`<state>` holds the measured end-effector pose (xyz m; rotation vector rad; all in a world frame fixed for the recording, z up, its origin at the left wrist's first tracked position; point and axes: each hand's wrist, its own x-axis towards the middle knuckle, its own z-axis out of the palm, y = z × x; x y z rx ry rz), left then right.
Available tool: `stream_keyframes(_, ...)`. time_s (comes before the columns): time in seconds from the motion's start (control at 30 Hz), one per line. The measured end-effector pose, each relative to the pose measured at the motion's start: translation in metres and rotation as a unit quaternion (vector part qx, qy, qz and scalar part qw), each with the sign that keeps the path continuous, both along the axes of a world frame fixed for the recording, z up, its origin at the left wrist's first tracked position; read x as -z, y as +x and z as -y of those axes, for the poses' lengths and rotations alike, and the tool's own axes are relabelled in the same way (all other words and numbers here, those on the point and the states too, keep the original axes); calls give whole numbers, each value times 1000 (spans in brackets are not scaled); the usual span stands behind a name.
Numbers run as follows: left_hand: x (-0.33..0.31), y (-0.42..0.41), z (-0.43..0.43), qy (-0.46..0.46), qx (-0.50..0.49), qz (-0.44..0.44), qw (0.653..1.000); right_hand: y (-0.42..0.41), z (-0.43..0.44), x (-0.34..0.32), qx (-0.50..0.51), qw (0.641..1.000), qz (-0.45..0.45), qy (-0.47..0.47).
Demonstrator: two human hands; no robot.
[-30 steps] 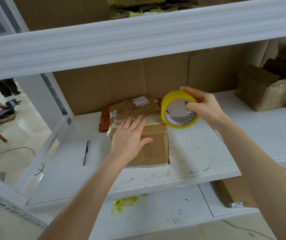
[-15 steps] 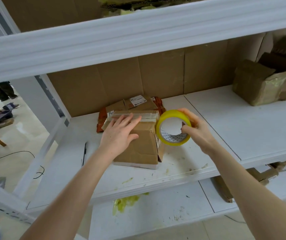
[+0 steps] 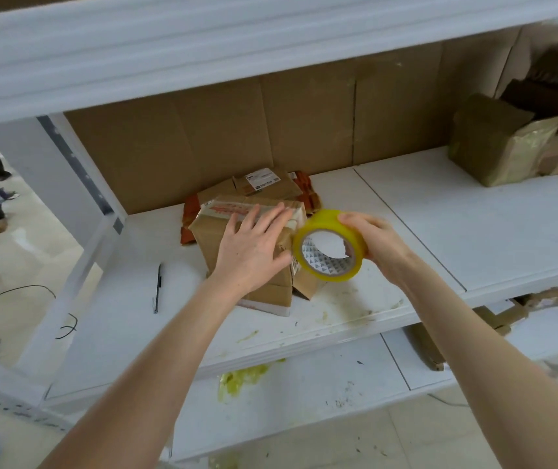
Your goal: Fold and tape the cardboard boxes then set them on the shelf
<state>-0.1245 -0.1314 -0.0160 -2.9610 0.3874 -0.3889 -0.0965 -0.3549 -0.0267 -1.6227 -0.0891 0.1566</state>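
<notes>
A small brown cardboard box with tape across its far top edge sits on the white shelf, turned at an angle. My left hand lies flat on its top with fingers spread. My right hand grips a yellow tape roll held upright against the box's right side. Behind the box lie flattened cardboard pieces with a white label, on top of an orange-brown one.
A black pen lies on the shelf left of the box. Taped cardboard boxes stand at the far right of the shelf. An upper shelf beam runs overhead. Cardboard scraps and yellow tape remnants lie on the lower shelf.
The box has been turned and shifted under my left hand. My right hand has lowered the tape roll from above the shelf down to the box's right side.
</notes>
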Motion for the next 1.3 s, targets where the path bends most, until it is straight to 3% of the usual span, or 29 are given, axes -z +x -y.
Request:
stream_keyframes(0.3, 2, 17, 2, 13, 28, -12, 999, 2, -2, -1, 23, 989, 30, -141)
stream_keyframes(0.47, 11, 28, -4, -16, 29, -64, 997, 2, 1, 14, 14, 958, 18, -285)
stream_keyframes(0.73, 15, 35, -5, -31, 37, -73, 996, 8, -29, 16, 39, 952, 40, -300)
stream_keyframes(0.97, 19, 9, -16, -118, 54, 26, 991, 12, -62, 20, 101, 951, 40, -288)
stream_keyframes(1.17, 30, -21, -58, -259, -60, 129, 955, 15, -73, 20, 109, 944, 40, -308)
stream_keyframes(1.3, 49, -27, -100, -256, -206, 70, 942, 13, -73, 20, 124, 939, 50, -318)
